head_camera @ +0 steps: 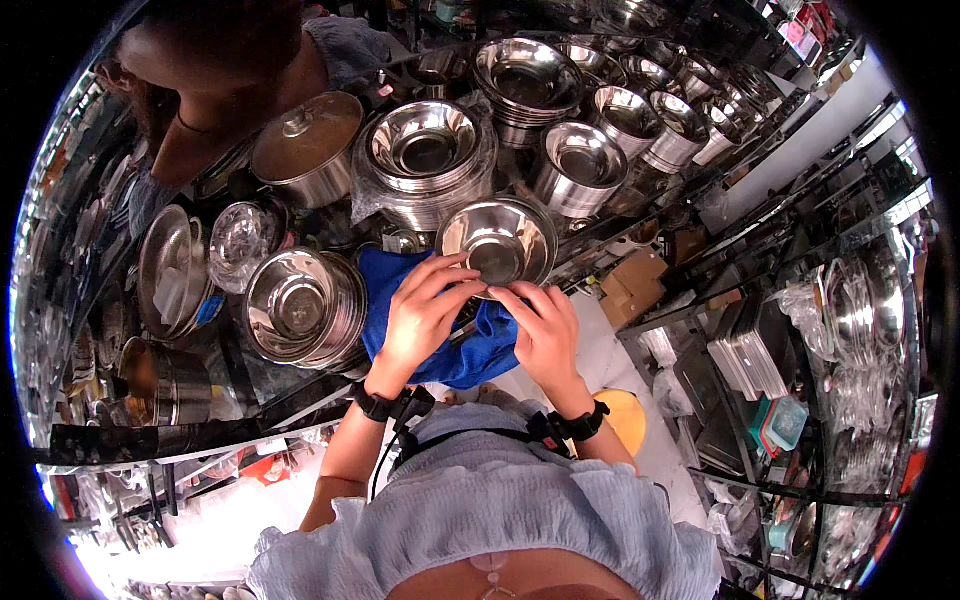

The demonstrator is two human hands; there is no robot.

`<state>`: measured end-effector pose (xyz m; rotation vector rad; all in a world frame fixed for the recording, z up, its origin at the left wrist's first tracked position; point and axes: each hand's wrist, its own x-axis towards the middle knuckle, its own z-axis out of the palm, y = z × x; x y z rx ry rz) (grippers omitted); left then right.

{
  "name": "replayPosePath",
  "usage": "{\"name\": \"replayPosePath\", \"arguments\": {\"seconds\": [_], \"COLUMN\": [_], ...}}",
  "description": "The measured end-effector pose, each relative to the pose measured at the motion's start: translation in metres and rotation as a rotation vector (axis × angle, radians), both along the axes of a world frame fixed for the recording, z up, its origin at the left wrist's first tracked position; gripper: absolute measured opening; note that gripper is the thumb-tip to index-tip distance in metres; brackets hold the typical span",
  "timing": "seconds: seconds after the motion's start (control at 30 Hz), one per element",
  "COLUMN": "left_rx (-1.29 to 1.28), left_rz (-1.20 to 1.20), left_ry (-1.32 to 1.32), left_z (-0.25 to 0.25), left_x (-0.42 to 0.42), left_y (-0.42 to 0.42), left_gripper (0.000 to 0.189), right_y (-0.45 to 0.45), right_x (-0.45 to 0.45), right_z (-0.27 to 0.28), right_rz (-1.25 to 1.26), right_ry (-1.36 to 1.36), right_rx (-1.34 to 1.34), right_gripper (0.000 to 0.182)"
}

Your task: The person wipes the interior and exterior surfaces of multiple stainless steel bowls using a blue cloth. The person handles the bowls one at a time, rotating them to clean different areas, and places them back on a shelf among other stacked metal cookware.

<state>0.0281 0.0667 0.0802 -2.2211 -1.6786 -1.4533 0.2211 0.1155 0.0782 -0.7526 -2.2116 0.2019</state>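
Observation:
A shiny stainless steel bowl (498,238) lies in front of me at the shelf's edge, face up and slightly tilted. My left hand (431,304) is at its near left rim, fingers bent, fingertips close together over the rim. My right hand (541,322) meets it there, thumb and index fingertips at the near rim, almost touching the left fingertips. Whether the fingertips pinch something small cannot be told. A blue cloth (480,346) hangs over the shelf edge beneath both hands and the bowl. Left of it, a stack of steel bowls (300,300) lies tilted.
Behind stand a plastic-wrapped bowl stack (424,142), a lidded pot (306,150), and several stacks of steel basins (581,161). Strainers (171,270) lean at left. A cardboard box (634,285), metal trays (750,349) and a yellow round stool top (621,420) are at right.

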Motion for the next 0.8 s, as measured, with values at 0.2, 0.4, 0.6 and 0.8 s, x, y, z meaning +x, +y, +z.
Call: {"name": "replayPosePath", "arguments": {"seconds": [0.2, 0.4, 0.6, 0.8], "left_rx": [-0.004, -0.049, -0.100, -0.114], "left_rz": [0.044, 0.002, -0.022, 0.010], "left_ry": [0.072, 0.111, 0.073, 0.179], "left_z": [-0.006, -0.019, -0.018, -0.016], "left_x": [-0.002, 0.001, 0.004, 0.003], "left_y": [0.015, 0.027, 0.022, 0.018], "left_gripper": [0.022, 0.025, 0.027, 0.031], "right_y": [0.006, 0.010, 0.004, -0.006], "right_x": [-0.003, 0.004, 0.008, 0.004], "right_z": [0.000, 0.001, 0.002, 0.007], "right_rz": [-0.007, 0.006, 0.033, 0.175], "right_ry": [-0.003, -0.042, -0.091, -0.130], "right_rx": [-0.067, -0.155, -0.236, -0.290], "right_gripper": [0.052, 0.051, 0.055, 0.055]}}
